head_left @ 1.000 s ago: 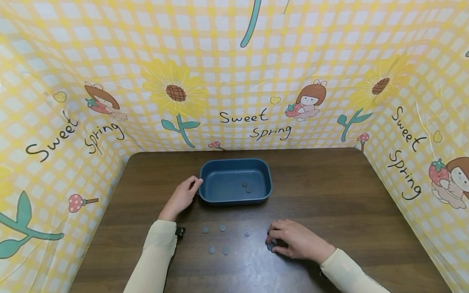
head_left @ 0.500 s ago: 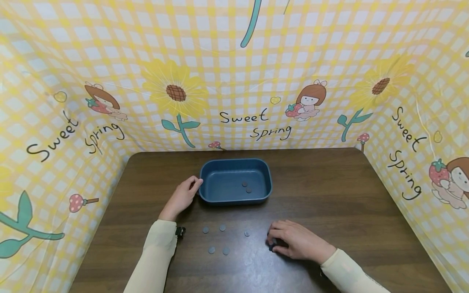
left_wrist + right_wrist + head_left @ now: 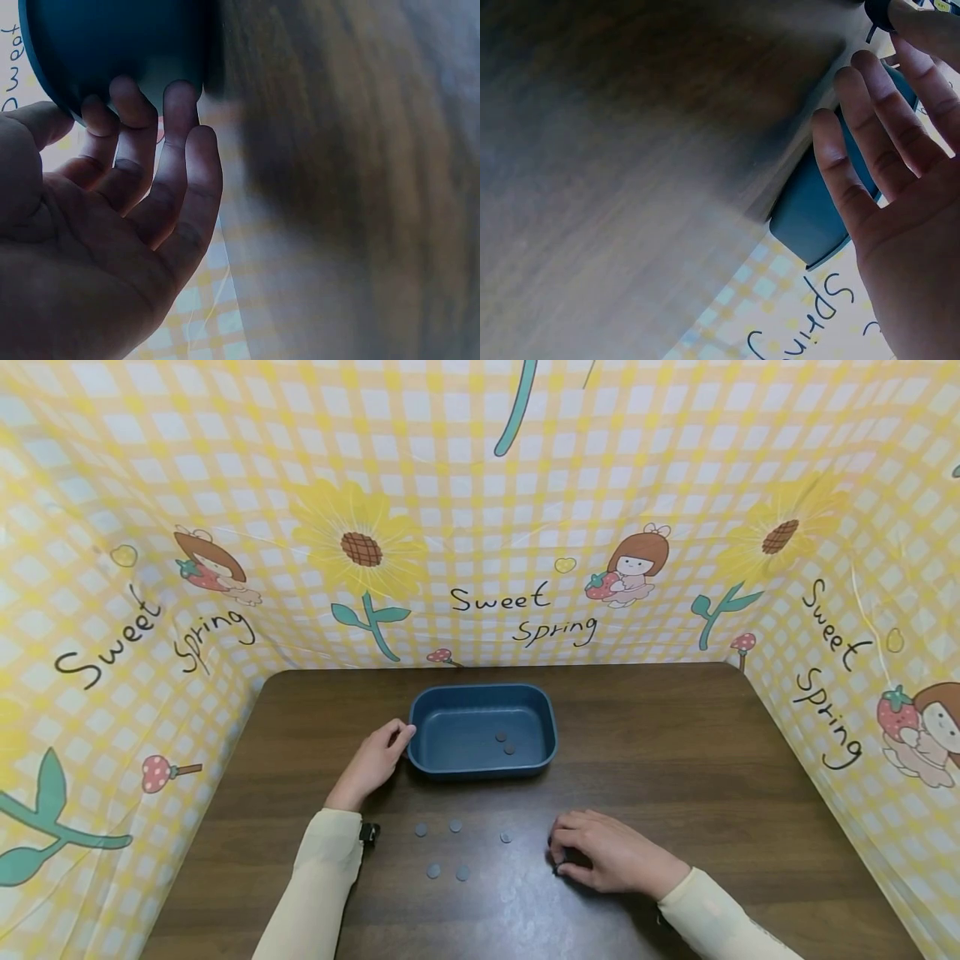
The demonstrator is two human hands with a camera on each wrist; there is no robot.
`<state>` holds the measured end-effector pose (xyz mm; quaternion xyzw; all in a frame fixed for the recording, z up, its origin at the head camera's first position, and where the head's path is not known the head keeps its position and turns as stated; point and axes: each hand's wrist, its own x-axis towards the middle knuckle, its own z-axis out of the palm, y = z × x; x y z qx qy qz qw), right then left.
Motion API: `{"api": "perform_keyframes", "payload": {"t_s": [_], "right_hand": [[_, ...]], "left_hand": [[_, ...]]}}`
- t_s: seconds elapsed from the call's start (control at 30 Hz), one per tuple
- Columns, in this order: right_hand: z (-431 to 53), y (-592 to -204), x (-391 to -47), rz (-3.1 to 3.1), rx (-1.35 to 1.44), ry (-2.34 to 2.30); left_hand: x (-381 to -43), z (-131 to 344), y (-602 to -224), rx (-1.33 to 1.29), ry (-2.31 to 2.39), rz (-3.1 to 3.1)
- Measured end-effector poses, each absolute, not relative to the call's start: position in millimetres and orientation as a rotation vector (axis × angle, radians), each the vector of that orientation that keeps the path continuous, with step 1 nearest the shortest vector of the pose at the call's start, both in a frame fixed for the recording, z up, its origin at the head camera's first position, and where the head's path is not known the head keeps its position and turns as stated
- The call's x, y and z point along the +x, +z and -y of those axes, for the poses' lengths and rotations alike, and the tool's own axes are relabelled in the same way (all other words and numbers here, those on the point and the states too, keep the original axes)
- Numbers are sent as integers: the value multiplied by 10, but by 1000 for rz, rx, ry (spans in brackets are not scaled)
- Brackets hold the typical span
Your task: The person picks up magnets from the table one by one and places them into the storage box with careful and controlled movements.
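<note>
A dark blue rectangular tray (image 3: 480, 771) stands toward the back of the table, with two coins (image 3: 510, 749) lying inside it. My left hand (image 3: 375, 758) grips the tray's left end; in the left wrist view the thumb is at the rim and the curled fingers touch the outer wall. Lower right of the tray, my right hand (image 3: 603, 850) is low at the tabletop. Its thumb and index finger pinch a dark coin (image 3: 879, 13), largely hidden in the head view. Several grey coins (image 3: 462, 873) lie flat between the two arms.
The brown wooden table (image 3: 675, 735) has rounded back corners. A yellow checked cloth (image 3: 480, 510) with printed flowers and words surrounds it at the back and both sides. A dark band (image 3: 369, 835) sits at the left wrist.
The coin at my right fingertips has tipped from nearly flat and is now mostly hidden between finger and thumb. My left hand, the tray and the other coins stay in place.
</note>
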<state>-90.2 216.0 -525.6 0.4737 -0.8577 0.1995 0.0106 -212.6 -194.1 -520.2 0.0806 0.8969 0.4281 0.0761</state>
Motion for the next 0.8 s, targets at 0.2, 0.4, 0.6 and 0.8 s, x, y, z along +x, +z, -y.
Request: {"api": "perform_keyframes", "payload": {"t_s": [0.2, 0.4, 0.6, 0.8], "right_hand": [[-2152, -5235, -925, 2679, 1484, 668], [-2107, -5210, -976, 2686, 1472, 752], [-2054, -5193, -1046, 2656, 1471, 790], [-2003, -5158, -1108, 2685, 1459, 810]], "left_hand": [[-2120, 1937, -5187, 242, 1274, -2693], [-2121, 1939, -5188, 237, 1275, -2693], [-2122, 1940, -5187, 235, 1264, -2698], [-2133, 1943, -5193, 241, 1264, -2709]]}}
